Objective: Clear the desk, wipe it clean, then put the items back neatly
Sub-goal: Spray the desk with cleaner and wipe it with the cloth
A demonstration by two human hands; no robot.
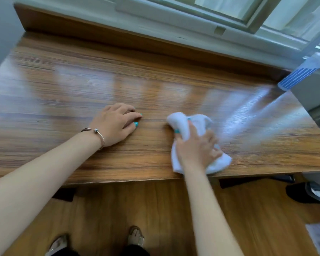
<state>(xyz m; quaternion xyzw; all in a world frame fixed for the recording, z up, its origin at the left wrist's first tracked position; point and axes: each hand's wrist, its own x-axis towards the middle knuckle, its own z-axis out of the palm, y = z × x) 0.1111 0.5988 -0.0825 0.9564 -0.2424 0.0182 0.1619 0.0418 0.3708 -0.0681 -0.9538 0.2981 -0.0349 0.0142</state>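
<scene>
The wooden desk (63, 85) fills the view, and nothing but my hands and a cloth lies on its top. My right hand (198, 146) presses a crumpled white cloth (181, 122) onto the desk near its front edge, right of centre, with the fingers curled over the fabric. The cloth bulges out ahead of the hand and behind it toward the edge. My left hand (116, 122) rests flat on the wood at the centre, fingers spread and relaxed, holding nothing. A bracelet circles its wrist.
A raised wooden ledge (100, 36) and a window frame (192, 13) run along the desk's back. A blue-and-white striped object (296, 76) sits at the right end beside a grey wall. Below the desk are wooden floor, my feet, and a dark item (303, 193) at right.
</scene>
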